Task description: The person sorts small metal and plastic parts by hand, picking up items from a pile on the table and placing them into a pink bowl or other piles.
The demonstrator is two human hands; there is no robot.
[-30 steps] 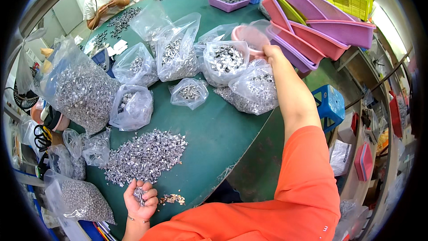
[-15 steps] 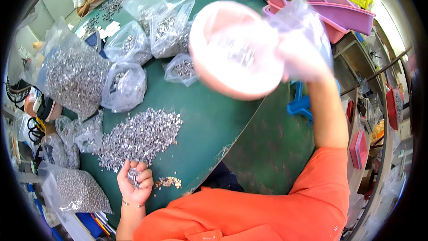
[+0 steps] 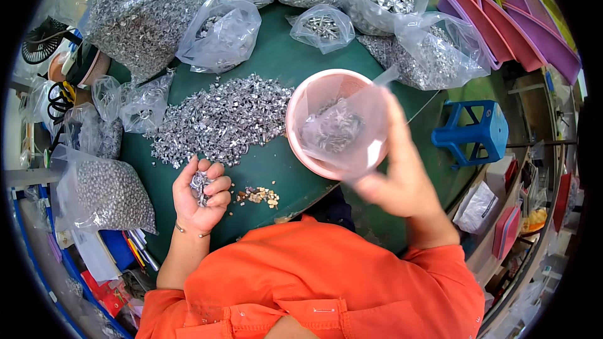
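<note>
Left of centre, the left hand [image 3: 196, 208] holds metal pieces [image 3: 200, 187] in curled fingers; right of centre, the right hand [image 3: 403, 176] — blurred, its grip indeterminable — flanks a pink bowl [image 3: 293, 130].

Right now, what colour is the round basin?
The round basin is pale pink, shown best in the head view.

1. A blue plastic stool [image 3: 474, 129] stands on the green floor [image 3: 453, 183], right of the table [image 3: 270, 56];
2. purple, pink and green baskets [image 3: 531, 31], stacked at a tilt, fill the upper right;
3. a small black fan [image 3: 41, 41] sits at far left; scissors [image 3: 59, 102] with dark loop handles show below it;
4. a clear bag of round grey beads [image 3: 112, 193] rests at the table's left side; pens [image 3: 142, 248] lie near it;
5. a white packet [image 3: 478, 206] lies on the right-hand shelf [image 3: 482, 252].
</note>
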